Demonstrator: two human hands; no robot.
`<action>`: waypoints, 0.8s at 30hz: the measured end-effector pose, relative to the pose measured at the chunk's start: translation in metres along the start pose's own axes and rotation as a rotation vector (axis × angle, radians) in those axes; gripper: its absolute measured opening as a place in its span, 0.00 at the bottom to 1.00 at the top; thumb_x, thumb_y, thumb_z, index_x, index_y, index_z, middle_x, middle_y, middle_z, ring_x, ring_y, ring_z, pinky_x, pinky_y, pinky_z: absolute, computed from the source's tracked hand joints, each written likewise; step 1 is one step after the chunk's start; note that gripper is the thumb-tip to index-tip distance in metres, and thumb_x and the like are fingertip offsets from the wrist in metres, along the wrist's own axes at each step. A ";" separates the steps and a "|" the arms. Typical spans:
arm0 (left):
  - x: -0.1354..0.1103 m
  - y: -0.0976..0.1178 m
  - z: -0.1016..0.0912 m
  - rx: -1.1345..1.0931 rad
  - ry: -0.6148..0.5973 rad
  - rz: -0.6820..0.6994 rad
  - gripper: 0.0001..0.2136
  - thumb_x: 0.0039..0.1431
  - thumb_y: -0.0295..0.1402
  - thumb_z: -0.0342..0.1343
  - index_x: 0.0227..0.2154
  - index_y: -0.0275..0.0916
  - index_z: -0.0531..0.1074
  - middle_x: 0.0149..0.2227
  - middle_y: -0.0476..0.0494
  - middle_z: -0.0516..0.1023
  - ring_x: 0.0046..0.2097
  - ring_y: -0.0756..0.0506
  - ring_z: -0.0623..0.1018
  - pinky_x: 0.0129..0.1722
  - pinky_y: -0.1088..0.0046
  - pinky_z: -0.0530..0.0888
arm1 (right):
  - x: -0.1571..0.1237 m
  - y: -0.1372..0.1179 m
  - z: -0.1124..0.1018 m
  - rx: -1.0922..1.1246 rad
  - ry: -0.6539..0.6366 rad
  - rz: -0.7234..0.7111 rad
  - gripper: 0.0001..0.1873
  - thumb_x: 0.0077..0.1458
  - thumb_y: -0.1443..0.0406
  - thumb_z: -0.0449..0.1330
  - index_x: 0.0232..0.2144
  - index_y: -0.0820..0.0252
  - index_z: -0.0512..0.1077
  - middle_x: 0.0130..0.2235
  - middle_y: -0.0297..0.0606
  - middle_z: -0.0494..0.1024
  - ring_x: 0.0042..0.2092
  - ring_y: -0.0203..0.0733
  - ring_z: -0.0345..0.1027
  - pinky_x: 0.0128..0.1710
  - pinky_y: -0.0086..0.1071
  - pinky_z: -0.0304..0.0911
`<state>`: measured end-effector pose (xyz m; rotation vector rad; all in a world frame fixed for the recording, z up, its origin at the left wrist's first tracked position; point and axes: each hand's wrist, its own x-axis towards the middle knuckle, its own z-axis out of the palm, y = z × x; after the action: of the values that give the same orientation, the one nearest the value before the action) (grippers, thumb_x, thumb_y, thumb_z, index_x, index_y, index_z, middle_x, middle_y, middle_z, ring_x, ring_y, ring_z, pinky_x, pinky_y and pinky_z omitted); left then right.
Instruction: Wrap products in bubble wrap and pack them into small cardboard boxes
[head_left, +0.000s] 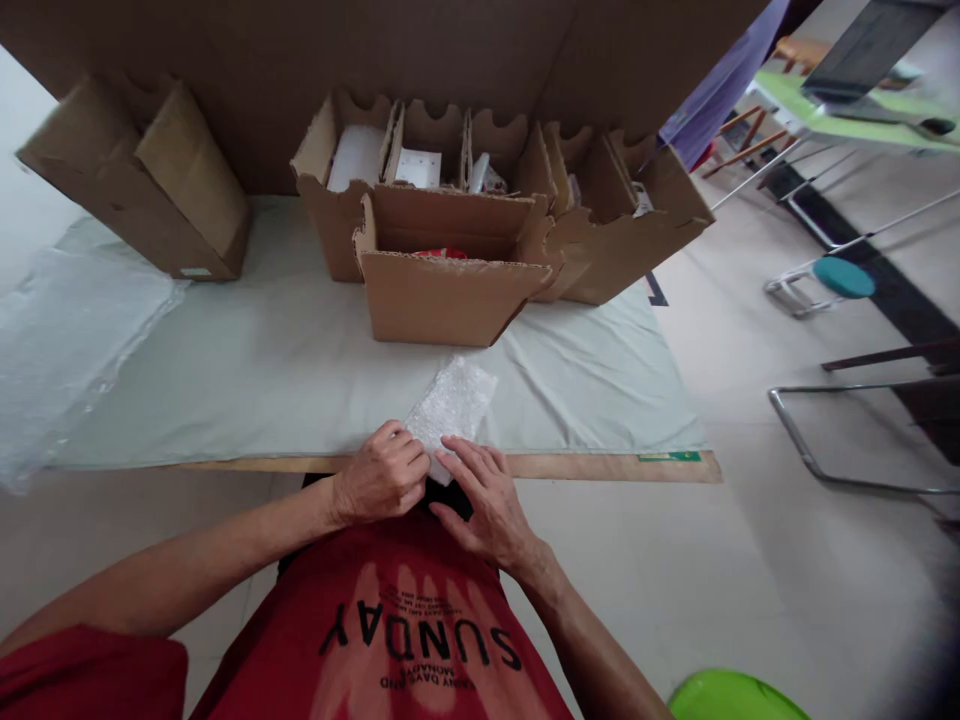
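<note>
A small white bubble-wrap pouch (454,404) lies at the near edge of the table (247,370), which is covered with a pale cloth. My left hand (382,473) is curled into a pinch on the pouch's near left corner. My right hand (486,500) rests beside it with fingers pressed flat on the pouch's near end. Just behind the pouch stands an open cardboard box (450,272) with something red (439,254) inside.
A row of open cardboard bins (480,170) with white items stands behind the box. Another carton (142,180) lies at the back left. Clear plastic sheets (67,330) cover the table's left end. A stool (832,280) and metal chair frames (840,440) stand on the floor at right.
</note>
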<state>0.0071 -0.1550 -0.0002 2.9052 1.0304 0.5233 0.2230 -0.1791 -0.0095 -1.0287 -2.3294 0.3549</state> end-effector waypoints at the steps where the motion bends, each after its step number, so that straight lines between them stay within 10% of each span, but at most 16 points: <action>1: 0.001 0.005 0.003 -0.010 0.015 -0.018 0.06 0.61 0.27 0.53 0.28 0.37 0.72 0.28 0.44 0.76 0.33 0.44 0.73 0.41 0.62 0.68 | -0.003 -0.001 0.003 -0.010 0.004 0.016 0.24 0.61 0.63 0.60 0.58 0.62 0.68 0.57 0.52 0.76 0.57 0.53 0.69 0.53 0.46 0.61; 11: -0.007 -0.002 0.010 -0.367 -0.018 -0.268 0.05 0.60 0.25 0.55 0.35 0.39 0.74 0.35 0.45 0.80 0.41 0.42 0.76 0.44 0.64 0.69 | -0.011 0.010 0.019 0.088 0.130 0.214 0.09 0.66 0.67 0.56 0.41 0.57 0.76 0.40 0.39 0.83 0.42 0.44 0.74 0.43 0.39 0.61; 18: 0.010 -0.004 0.013 -0.498 -0.075 -0.704 0.05 0.62 0.32 0.55 0.38 0.41 0.76 0.35 0.46 0.82 0.36 0.45 0.79 0.37 0.70 0.72 | -0.003 0.019 0.020 0.164 0.136 0.559 0.16 0.63 0.64 0.56 0.51 0.61 0.74 0.36 0.40 0.82 0.38 0.46 0.74 0.42 0.40 0.67; 24: 0.022 -0.006 0.018 -0.304 -0.089 -0.733 0.09 0.62 0.36 0.59 0.43 0.43 0.77 0.33 0.48 0.84 0.32 0.44 0.81 0.32 0.71 0.71 | -0.001 0.019 0.022 0.131 0.158 0.629 0.18 0.63 0.64 0.55 0.53 0.62 0.72 0.34 0.40 0.81 0.36 0.45 0.73 0.42 0.39 0.68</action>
<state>0.0252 -0.1344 -0.0116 2.0612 1.6890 0.4429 0.2222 -0.1674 -0.0360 -1.6417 -1.7721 0.6279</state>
